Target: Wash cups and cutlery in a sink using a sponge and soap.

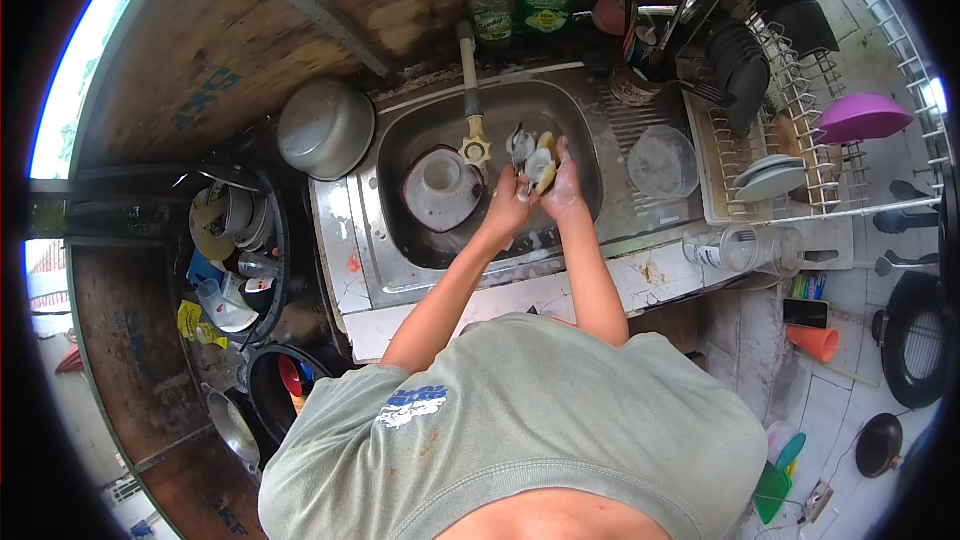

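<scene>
Over the right half of the stainless steel sink, my left hand grips some metal utensils by their handles; spoon-like heads point away from me. Beside it, my right hand, wet with suds, presses a yellow sponge around a utensil's bowl. Both hands nearly touch. To their left in the sink stands a dark-rimmed basin of soapy water with a small translucent cup in it. The tap reaches over the sink between basin and hands.
An upturned metal pot stands left of the sink. A clear plastic bowl lies on the drainboard, with a dish rack farther right. Behind are a utensil holder and dish soap. A black tub of dishes stands at left.
</scene>
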Available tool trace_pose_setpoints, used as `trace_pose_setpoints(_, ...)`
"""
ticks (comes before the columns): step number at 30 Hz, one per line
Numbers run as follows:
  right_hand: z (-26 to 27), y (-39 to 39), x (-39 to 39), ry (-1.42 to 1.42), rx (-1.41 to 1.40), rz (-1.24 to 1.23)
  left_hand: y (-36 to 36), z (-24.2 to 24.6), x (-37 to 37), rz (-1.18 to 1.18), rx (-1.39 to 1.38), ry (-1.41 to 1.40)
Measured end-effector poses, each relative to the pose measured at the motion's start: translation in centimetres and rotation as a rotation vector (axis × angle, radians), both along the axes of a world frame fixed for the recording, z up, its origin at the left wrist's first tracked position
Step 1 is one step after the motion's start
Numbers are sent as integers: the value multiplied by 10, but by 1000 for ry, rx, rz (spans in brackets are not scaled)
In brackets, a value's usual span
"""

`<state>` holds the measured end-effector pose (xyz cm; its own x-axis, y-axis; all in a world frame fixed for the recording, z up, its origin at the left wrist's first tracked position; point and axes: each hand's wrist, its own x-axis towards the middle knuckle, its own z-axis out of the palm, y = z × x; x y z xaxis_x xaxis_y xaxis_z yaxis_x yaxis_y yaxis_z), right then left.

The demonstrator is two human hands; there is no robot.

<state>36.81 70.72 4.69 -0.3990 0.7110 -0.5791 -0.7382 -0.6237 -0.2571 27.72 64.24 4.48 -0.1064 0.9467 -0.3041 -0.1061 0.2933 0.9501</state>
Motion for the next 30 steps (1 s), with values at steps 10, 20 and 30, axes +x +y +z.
trace_pose_setpoints(10,16,1,5,-475,99,142,4,28,-5,-332,157,293)
trace_pose_setpoints(20,33,-3,-18,-230,157,-50,-12,-23,-21,-213,309,287)
trace_pose_setpoints(30,49,-12,5,-664,753,23,0,58,-46,-405,-85,190)
